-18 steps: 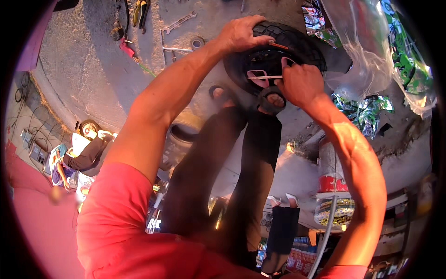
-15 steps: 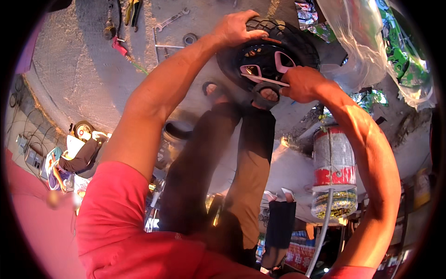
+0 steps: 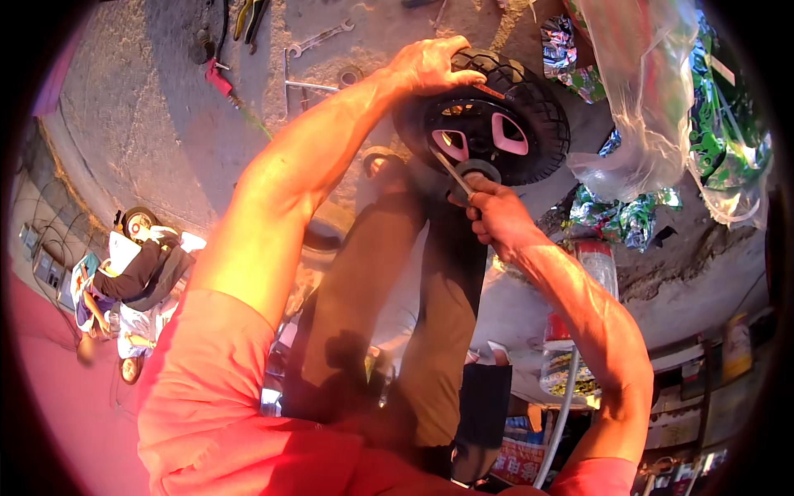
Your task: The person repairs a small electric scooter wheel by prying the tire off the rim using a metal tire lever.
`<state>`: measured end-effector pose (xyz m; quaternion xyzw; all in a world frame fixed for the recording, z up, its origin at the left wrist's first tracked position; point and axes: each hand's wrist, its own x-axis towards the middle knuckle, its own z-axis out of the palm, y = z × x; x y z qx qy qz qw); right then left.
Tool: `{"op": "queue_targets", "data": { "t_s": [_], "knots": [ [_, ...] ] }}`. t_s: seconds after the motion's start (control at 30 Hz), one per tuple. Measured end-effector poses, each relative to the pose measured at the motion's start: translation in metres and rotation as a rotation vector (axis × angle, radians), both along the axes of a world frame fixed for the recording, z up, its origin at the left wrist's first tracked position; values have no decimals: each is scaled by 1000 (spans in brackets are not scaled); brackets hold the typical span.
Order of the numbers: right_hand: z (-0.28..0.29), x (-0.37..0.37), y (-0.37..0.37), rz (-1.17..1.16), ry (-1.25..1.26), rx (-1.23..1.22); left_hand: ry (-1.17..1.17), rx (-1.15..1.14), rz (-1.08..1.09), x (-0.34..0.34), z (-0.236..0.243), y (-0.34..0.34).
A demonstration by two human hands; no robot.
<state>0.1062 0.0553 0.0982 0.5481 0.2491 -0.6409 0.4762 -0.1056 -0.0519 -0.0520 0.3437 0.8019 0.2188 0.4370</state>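
Observation:
A small motor-scooter wheel (image 3: 529,103) with a treaded black tyre leans in front of my feet. Its dark rim has pink-edged openings. My left hand (image 3: 432,68) grips the top left of the tyre, with the thumb over the sidewall and the fingers over the tread. In my closed right hand (image 3: 499,217) is a thin flat metal bar, which looks like a tyre lever (image 3: 451,174). The lever's tip points up and left to the rim's lower left edge. Whether it touches the rim I cannot tell.
Beyond my left arm lie a spanner (image 3: 324,38), a T-shaped metal bar (image 3: 310,86), a metal ring (image 3: 351,76) and pliers (image 3: 248,21). Clear plastic bags (image 3: 641,99) sit to the right of the wheel. A red and white bucket (image 3: 597,263) stands behind my right forearm. People (image 3: 136,285) are at left.
My right hand has drawn back from the rim toward me, and the lever has swung to a steeper slant. The left hand still holds the tyre. The view has shifted slightly.

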Motion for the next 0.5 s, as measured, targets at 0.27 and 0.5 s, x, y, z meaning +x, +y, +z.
{"op": "queue_targets", "data": {
  "t_s": [0.27, 0.5],
  "knots": [
    [-20, -26, 51, 259, 178, -154, -52, -21, 5, -5, -2, 3],
    [-68, 25, 79, 371, 348, -132, -59, -39, -56, -7, -9, 9]
  ]
}}
